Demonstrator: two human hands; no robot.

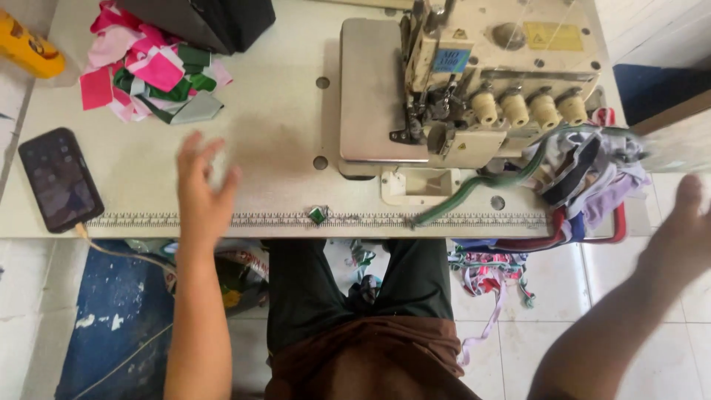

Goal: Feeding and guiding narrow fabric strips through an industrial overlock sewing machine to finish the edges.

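Nearest the camera, the person's lap is seen, clothed in a brown top (370,359) and dark trousers (355,285), tucked under the table edge. Above it, a pale work table (274,141) is spread across the view, with a printed ruler strip (259,220) along its near edge. An overlock sewing machine (474,81) is mounted on the right part of the table, and a green fabric strip (489,185) is led from its front down to the ruler. A basket of mixed fabric scraps (592,178) is hung at the table's right end. A heap of pink, white and green cloth pieces (148,70) is piled at the far left, beside a dark bag (215,18).

The left hand (204,189) is held just above the bare table, fingers spread and slightly blurred; nothing is gripped. The right hand (681,226) is raised off the table's right side, near the basket, and is blurred, so its shape cannot be told.

A black phone (59,180) is laid at the left edge, with a cable attached. A yellow bottle (26,48) is seen in the far left corner. A tiny green scrap (318,215) is left on the ruler, between the two hands.
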